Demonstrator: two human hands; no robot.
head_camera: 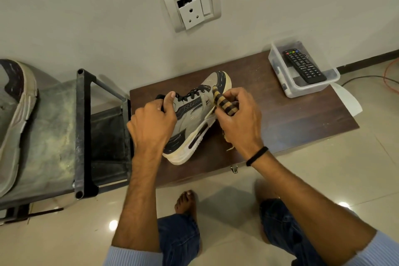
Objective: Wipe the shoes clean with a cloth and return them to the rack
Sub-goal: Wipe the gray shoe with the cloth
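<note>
A grey and black sneaker with a cream sole rests tilted on a dark wooden box, its toe pointing away from me. My left hand grips its ankle opening, thumb over the collar. My right hand holds a yellow and black striped cloth pressed against the shoe's side near the toe. A second sneaker lies on the top shelf of the shoe rack at the left edge.
A clear plastic tub with a black remote control stands at the box's far right corner. A damaged wall socket is on the wall behind. Cables run over the tiled floor at right. My bare feet stand in front of the box.
</note>
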